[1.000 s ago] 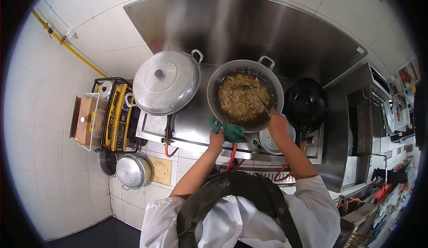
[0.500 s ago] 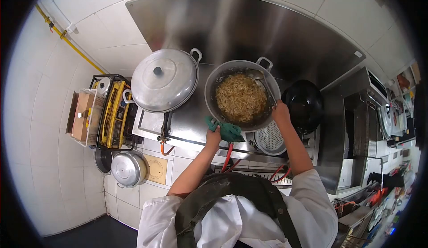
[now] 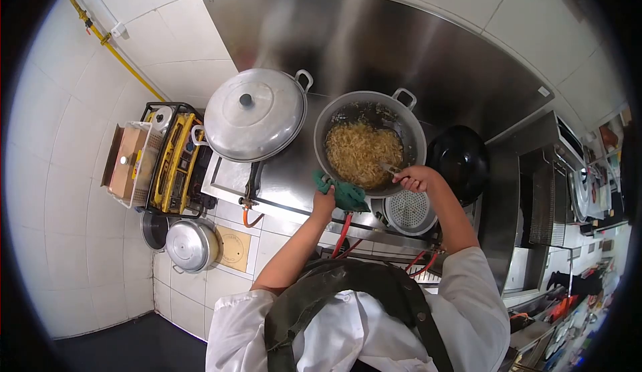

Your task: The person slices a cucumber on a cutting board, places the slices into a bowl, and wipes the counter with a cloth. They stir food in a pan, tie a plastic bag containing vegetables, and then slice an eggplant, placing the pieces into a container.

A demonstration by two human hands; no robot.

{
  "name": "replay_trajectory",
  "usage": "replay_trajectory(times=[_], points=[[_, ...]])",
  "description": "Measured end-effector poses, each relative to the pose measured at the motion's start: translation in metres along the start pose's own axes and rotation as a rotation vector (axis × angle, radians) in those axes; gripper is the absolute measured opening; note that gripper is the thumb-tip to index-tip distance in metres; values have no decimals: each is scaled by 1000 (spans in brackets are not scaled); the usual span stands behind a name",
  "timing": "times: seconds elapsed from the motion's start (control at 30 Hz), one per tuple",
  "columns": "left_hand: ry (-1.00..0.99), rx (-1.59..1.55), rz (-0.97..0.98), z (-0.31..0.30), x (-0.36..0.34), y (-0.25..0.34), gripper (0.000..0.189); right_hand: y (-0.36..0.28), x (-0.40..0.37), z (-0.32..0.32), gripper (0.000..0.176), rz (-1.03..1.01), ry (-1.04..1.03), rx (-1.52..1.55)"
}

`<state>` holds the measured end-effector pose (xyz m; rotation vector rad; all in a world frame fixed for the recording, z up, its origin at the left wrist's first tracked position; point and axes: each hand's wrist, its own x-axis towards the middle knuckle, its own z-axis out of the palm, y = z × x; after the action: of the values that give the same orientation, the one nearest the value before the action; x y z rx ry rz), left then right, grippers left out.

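Note:
A wide metal pot [image 3: 420, 119] stands on the stove with a heap of brown, shredded-looking food [image 3: 358, 150] inside. My right hand [image 3: 412, 178] is closed on the handle of a metal ladle [image 3: 387, 167] at the pot's near right side; the ladle's head is hidden in the food. A green cloth [image 3: 349, 197] is bunched in my left hand [image 3: 324, 201], pressed to the near rim of the pot. Whether a pot handle lies under the cloth cannot be seen.
Left of the pot sits a large lidded pot [image 3: 254, 118]. On the right are a black wok [image 3: 460, 161] and a perforated metal strainer [image 3: 409, 210]. Red hoses [image 3: 342, 233] hang below the stove front. A yellow-framed machine [image 3: 175, 161] and a lidded pot [image 3: 188, 245] stand at lower left.
My right hand has drawn the ladle from the pot's far right side towards the near side, sinking its head into the food. My left hand still holds the cloth at the rim.

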<state>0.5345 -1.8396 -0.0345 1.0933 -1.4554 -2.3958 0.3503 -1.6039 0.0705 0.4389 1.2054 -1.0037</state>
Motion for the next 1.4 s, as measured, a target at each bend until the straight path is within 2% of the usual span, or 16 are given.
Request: replay_trajectory(times=[0.07,0.17,0.27,0.37,0.47,0.5,0.6,0.8,0.9,1.0,1.1,1.2,1.27,1.33,1.4], points=[[14,-10,-4,0,0,1,25,14,-4,-3,18,2,-71,221],[-59,-65,-47,-2,-2,4,26,39,-17,1,18,-103,-53,240],[-101,-36,-76,-3,-4,9,27,59,-47,18,17,-243,90,107],[-110,-35,-34,-7,4,-3,27,77,-67,34,18,-301,395,-156],[-43,-63,-137,7,-21,32,24,112,-55,37,24,-626,781,-719],[-61,-61,-119,4,-17,25,25,124,-53,41,29,-833,951,-966],[-88,-40,-85,-1,-6,12,27,139,-61,58,28,-722,1180,-1095],[-57,-2,-116,-2,-25,26,28,140,-77,71,36,-522,1379,-1283],[-52,5,-159,-18,-40,32,28,136,-64,67,41,-521,1422,-1296],[-27,-80,-159,-44,-59,25,29,120,-33,64,47,-366,1413,-1356],[36,-26,-211,-75,-71,17,31,119,3,50,54,-450,1363,-1399],[149,100,-216,-130,-66,-23,34,111,15,53,60,-451,1253,-1370],[247,210,-92,-173,-61,-65,32,125,37,24,62,-745,1162,-1073],[400,362,-21,-204,-79,-68,33,138,58,-5,54,-989,1214,-1110],[554,530,33,-226,-111,-45,33,116,29,20,48,-936,1261,-1144]])
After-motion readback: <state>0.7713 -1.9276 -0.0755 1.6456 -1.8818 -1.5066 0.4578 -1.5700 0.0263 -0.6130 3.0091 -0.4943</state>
